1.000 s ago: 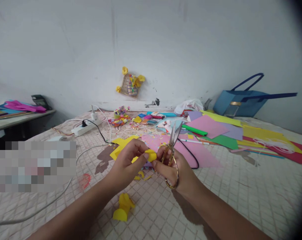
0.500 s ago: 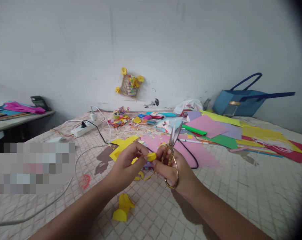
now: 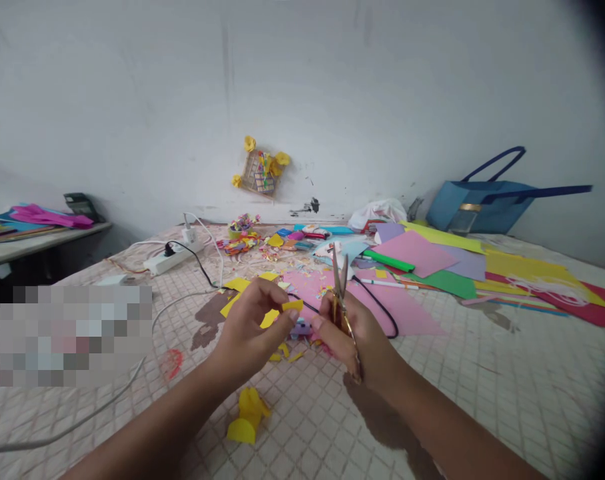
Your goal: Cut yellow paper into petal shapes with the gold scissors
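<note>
Scissor handles mostly hidden inside the right hand [image 3: 355,337], which grips the scissors [image 3: 340,293], blades upright (apparently nearly closed). Left hand [image 3: 252,327] pinches a yellow paper scrap [image 3: 292,306] at its fingertips.

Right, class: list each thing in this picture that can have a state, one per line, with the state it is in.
left hand: pinching a small yellow paper piece
right hand: gripping gold scissors
gold scissors: blades up, nearly shut
power strip: black plug in
blue bag: open, against the wall
rolled yellow paper: lying on the cloth
pink sheet: flat
</note>
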`<action>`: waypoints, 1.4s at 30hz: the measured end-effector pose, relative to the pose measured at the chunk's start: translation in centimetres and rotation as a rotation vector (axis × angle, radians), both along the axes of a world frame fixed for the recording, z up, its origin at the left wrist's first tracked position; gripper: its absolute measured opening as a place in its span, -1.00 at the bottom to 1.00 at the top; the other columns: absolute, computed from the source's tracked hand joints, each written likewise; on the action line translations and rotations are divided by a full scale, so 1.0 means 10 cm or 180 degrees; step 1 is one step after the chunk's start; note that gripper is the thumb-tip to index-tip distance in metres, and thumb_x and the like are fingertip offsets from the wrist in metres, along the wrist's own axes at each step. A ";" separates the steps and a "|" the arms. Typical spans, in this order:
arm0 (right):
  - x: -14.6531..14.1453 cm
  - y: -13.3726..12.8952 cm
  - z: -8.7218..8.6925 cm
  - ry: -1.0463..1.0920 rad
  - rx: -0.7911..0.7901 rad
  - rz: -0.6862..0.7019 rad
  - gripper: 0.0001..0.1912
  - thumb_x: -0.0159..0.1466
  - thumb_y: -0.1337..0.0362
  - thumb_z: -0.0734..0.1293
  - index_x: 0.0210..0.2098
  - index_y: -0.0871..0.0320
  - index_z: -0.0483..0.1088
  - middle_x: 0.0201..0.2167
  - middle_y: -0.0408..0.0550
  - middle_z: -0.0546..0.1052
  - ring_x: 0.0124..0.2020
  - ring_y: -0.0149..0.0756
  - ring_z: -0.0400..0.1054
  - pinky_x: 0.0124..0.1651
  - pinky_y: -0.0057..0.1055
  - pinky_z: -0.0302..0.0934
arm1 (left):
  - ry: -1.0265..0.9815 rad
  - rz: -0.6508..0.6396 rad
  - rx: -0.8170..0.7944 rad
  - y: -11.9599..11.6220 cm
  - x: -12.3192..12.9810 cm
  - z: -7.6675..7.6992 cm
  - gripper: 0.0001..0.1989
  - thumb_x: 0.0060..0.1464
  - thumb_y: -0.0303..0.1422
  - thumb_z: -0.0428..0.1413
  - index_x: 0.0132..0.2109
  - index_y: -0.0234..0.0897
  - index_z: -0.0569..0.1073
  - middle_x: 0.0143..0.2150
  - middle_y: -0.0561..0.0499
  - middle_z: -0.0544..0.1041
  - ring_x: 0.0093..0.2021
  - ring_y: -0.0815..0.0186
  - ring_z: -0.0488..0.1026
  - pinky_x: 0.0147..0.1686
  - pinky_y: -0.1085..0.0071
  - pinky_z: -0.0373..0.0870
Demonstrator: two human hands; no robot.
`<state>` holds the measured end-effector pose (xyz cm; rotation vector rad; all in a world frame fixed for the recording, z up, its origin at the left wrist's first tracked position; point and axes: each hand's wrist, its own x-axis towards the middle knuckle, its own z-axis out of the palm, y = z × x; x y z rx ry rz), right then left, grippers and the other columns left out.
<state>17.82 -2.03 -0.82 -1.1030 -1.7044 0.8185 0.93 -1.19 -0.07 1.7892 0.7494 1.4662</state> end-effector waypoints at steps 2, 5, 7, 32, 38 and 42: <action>0.05 -0.01 0.01 -0.0529 0.0229 -0.0069 -0.83 0.15 0.24 0.26 -0.44 0.09 0.12 -0.60 -0.27 0.20 -0.60 -0.44 0.09 -0.55 -0.50 -0.06 | -0.0474 -0.0161 -0.0250 0.00 0.02 0.01 -0.77 -0.04 -0.47 0.16 -0.29 -0.22 0.24 -0.39 0.11 0.33 -0.40 0.44 0.30 -0.40 0.51 0.26; 0.09 0.00 0.04 -0.1397 0.0433 -0.0083 -0.75 0.16 0.13 0.27 -0.46 0.09 0.11 -0.60 -0.24 0.25 -0.59 -0.41 0.10 -0.54 -0.48 -0.10 | -0.0648 -0.0482 -0.0643 -0.01 0.02 0.06 -0.80 -0.03 -0.44 0.16 -0.28 -0.24 0.27 -0.41 0.10 0.36 -0.44 0.46 0.32 -0.47 0.53 0.26; 0.08 0.00 0.04 -0.1721 0.0516 -0.0104 -0.69 0.16 0.05 0.26 -0.47 0.10 0.10 -0.60 -0.22 0.29 -0.59 -0.40 0.10 -0.54 -0.47 -0.11 | -0.0640 -0.0618 -0.0810 -0.02 0.01 0.08 -0.85 -0.03 -0.42 0.16 -0.31 -0.28 0.32 -0.43 0.08 0.37 -0.44 0.45 0.33 -0.47 0.53 0.27; 0.03 -0.05 0.01 -0.1938 0.0598 0.0239 -0.81 0.21 0.13 0.22 -0.36 0.14 0.25 -0.52 -0.08 0.41 -0.52 -0.28 0.24 -0.50 -0.42 -0.06 | -0.0915 -0.0720 -0.0402 -0.05 0.05 0.09 -0.74 -0.02 -0.52 0.13 -0.26 -0.19 0.20 -0.38 0.13 0.34 -0.38 0.46 0.34 -0.40 0.52 0.32; 0.02 -0.05 0.03 -0.1936 0.0532 0.0248 -0.78 0.22 0.11 0.21 -0.35 0.15 0.29 -0.52 -0.05 0.44 -0.51 -0.26 0.27 -0.49 -0.41 -0.03 | -0.0921 -0.0716 -0.0394 -0.06 0.05 0.09 -0.74 -0.01 -0.54 0.12 -0.26 -0.19 0.19 -0.40 0.14 0.35 -0.40 0.46 0.34 -0.42 0.53 0.32; 0.02 -0.05 0.04 -0.2003 0.0451 0.0220 -0.77 0.23 0.11 0.20 -0.38 0.16 0.29 -0.52 -0.04 0.45 -0.51 -0.27 0.29 -0.49 -0.43 -0.01 | -0.0943 -0.0731 -0.0388 -0.05 0.05 0.10 -0.72 -0.02 -0.54 0.13 -0.24 -0.20 0.18 -0.41 0.13 0.37 -0.39 0.44 0.36 -0.41 0.52 0.33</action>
